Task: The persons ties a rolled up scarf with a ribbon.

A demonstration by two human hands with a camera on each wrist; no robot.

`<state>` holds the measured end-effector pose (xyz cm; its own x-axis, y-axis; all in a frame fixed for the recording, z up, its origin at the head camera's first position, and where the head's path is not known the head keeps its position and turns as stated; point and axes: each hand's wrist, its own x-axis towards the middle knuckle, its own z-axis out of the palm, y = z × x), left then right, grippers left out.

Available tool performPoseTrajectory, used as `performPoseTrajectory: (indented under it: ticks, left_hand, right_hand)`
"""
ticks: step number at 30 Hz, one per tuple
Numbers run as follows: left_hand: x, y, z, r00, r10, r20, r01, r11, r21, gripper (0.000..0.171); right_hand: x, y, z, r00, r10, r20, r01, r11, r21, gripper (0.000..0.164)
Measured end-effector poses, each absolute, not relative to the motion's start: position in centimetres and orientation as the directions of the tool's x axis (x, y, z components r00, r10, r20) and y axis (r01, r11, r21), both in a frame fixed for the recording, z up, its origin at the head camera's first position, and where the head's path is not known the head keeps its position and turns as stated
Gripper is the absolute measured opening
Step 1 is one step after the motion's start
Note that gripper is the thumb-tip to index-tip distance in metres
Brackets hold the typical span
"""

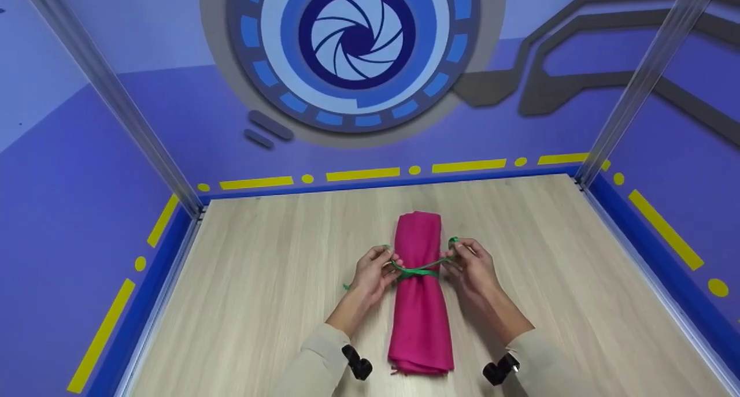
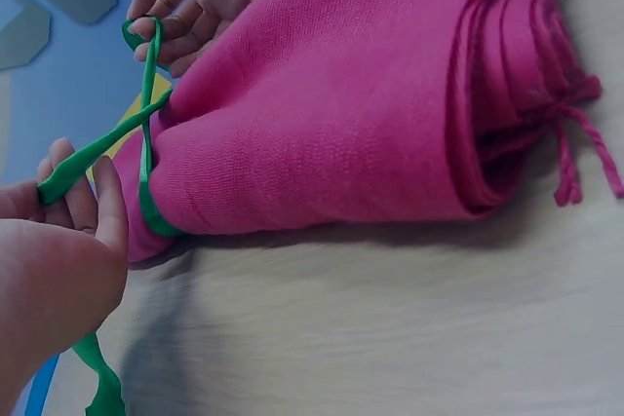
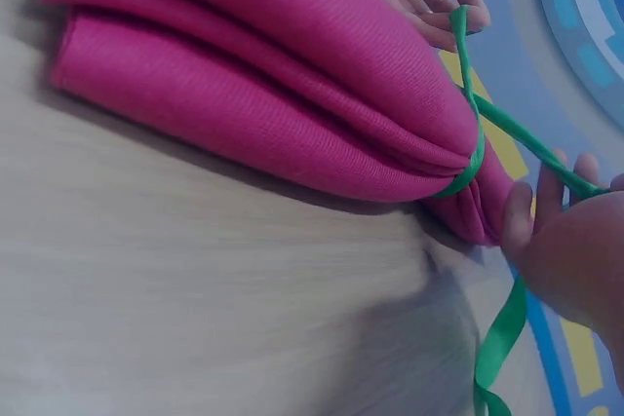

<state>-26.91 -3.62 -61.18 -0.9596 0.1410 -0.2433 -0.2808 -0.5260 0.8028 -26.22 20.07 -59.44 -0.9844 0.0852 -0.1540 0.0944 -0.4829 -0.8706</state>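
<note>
A rolled pink scarf (image 1: 421, 322) with tassels at its near end lies lengthwise on the table, cinched around its middle by a green ribbon (image 1: 425, 272). The ribbon's two ends cross on top of the roll. On the left side my left hand (image 1: 372, 274) pinches one end, and its tail hangs below that hand in the left wrist view. Across the roll my right hand (image 1: 473, 268) pinches the other end, drawn out to the right. In the right wrist view the ribbon (image 3: 468, 158) presses a waist into the scarf (image 3: 263, 75).
The wood-grain table (image 1: 260, 304) is enclosed by blue printed panels (image 1: 162, 125) at the back and sides. Metal posts (image 1: 110, 91) stand at the back corners. Small black devices (image 1: 357, 363) sit at both sleeve cuffs.
</note>
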Motion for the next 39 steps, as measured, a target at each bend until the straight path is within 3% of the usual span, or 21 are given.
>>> performPoseTrajectory:
  ticks: [8, 25, 33, 39]
  left_hand:
    - [-27.0, -3.4, -61.2, -0.971, 0.097, -0.221, -0.240, -0.485, 0.841, 0.026]
    - [-27.1, -3.3, -62.3, -0.987, 0.046, -0.153, -0.157, -0.443, 0.883, 0.016]
    - [-26.8, -4.1, -62.9, -0.983, 0.045, -0.176, -0.178, -0.422, 0.889, 0.019]
    - [-26.9, -4.1, -62.7, -0.990, 0.073, -0.123, -0.142, -0.374, 0.916, 0.020]
  right_hand:
    - [-26.3, 20.3, -58.8, -0.984, 0.050, -0.172, 0.118, -0.542, -0.832, 0.008]
    - [-26.2, 21.4, -60.3, -0.982, 0.104, -0.157, 0.092, -0.466, -0.880, 0.008]
    - [-26.3, 21.9, -61.1, -0.974, 0.155, -0.164, 0.086, -0.417, -0.905, 0.009]
    - [-26.3, 21.2, -60.7, -0.974, 0.178, -0.144, 0.078, -0.331, -0.940, 0.018]
